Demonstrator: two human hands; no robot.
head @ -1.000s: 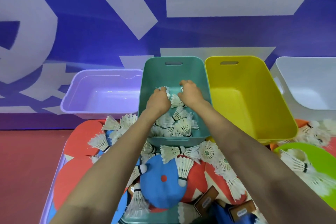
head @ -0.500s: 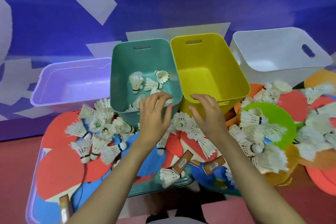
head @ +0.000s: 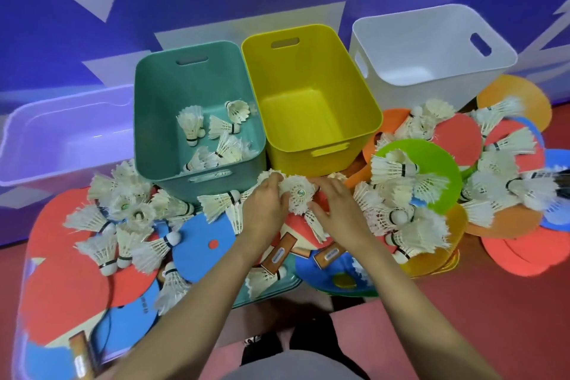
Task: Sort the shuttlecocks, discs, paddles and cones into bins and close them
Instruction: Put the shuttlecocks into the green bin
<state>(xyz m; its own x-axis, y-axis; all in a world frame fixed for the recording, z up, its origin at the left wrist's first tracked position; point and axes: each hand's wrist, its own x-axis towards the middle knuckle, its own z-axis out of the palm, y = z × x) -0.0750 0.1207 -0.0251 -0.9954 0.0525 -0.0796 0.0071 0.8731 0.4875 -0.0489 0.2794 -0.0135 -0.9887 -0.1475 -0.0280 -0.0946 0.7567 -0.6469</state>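
My left hand [head: 265, 207] and my right hand [head: 337, 208] are down in the pile just in front of the bins. Both curl round a white shuttlecock [head: 300, 194] between them; the left also covers feathers beside it. Behind them the teal bin [head: 154, 120] holds several shuttlecocks [head: 222, 129]. The yellow bin [head: 354, 80] has nothing in it. Loose shuttlecocks [head: 123, 210] lie on red and blue paddles [head: 200, 244] at the left, and more shuttlecocks [head: 401, 225] lie over the green disc [head: 438, 157] and orange discs [head: 521, 95] at the right.
A lavender bin [head: 61, 133] stands far left and a white bin [head: 431, 49] far right, both with nothing in them. A blue wall rises behind the bins. Red floor [head: 478, 318] shows at lower right. A teal lid edge [head: 277, 290] lies under the paddles.
My hands came out of the teal bin, leaving shuttlecocks there, and dropped to the pile in front, closing on another shuttlecock. The view swung right and down.
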